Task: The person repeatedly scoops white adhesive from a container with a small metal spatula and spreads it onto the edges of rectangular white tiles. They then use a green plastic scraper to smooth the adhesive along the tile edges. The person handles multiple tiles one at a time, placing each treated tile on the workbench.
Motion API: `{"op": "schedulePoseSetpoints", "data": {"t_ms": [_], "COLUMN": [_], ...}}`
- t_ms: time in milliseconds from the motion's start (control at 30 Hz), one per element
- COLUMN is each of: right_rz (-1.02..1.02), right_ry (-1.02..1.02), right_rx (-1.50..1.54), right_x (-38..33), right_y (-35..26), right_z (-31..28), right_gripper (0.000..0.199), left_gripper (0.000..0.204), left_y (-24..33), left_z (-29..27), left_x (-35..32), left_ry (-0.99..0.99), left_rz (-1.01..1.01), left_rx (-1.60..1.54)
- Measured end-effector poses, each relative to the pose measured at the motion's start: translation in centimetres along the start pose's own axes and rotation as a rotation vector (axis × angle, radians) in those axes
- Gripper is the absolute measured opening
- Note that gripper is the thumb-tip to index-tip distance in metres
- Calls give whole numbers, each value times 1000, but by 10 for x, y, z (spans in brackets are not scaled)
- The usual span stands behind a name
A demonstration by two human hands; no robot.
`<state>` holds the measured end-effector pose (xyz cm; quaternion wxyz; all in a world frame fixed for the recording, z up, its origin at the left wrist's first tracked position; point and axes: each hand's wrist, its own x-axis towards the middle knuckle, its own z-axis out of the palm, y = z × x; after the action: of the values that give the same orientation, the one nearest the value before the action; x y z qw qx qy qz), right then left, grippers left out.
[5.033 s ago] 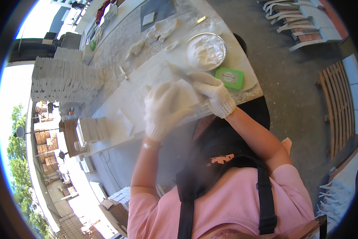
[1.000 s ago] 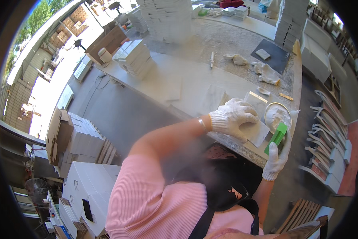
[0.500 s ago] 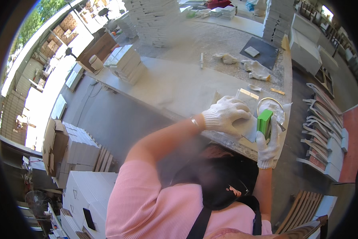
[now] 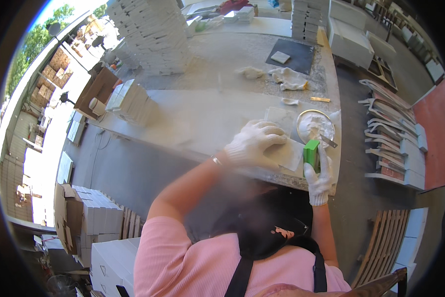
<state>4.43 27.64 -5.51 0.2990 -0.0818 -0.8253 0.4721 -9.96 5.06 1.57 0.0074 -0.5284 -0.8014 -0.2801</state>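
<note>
White knitted gloves cover both hands. My right hand (image 4: pixel 319 175) grips a bright green block (image 4: pixel 311 151), held upright at the near right edge of the worktable. Beside it, my left hand (image 4: pixel 256 143) rests at the left side of a thin white panel (image 4: pixel 289 154), with fingers and thumb curved apart. The fingers partly hide the panel's left side. Just beyond the green block stands a round bowl with a gold-coloured rim (image 4: pixel 302 114), filled with white powder or paste. A flat metal tool (image 4: pixel 328 141) leans out of it. Haze blurs the left wrist.
The worktable (image 4: pixel 197 116) is dusted white. A crumpled glove (image 4: pixel 289 78), a small gold-coloured strip (image 4: pixel 320 99) and a dark sheet (image 4: pixel 294 55) lie farther back. Tall stacks of white slabs (image 4: pixel 148 39) rise at the back left. Curved pieces (image 4: pixel 388 131) are piled to the right.
The whole view has shifted, so the table sits farther left. My right hand with the green block has come nearer to me, uncovering more of the bowl and the flat tool.
</note>
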Motion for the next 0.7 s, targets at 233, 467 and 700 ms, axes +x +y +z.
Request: {"op": "schedulePoseSetpoints", "data": {"t_ms": [233,467,700], "right_rz": [-251,106,62], "right_ry": [28,22,52], "right_rx": [-75,21,309], "right_x": [1,-20,10], "right_y": [1,7,-26], "right_z": [0,-22,-16], "right_gripper": [68,64,68], "left_gripper": [60,72,74], "left_y": [-2,-4,-8], "left_z": [-3,-1,-3], "left_x": [3,4,1], "left_ry": [-30,-26,-36], "left_rz": [52,49,62], "left_rx": [67,96,89]}}
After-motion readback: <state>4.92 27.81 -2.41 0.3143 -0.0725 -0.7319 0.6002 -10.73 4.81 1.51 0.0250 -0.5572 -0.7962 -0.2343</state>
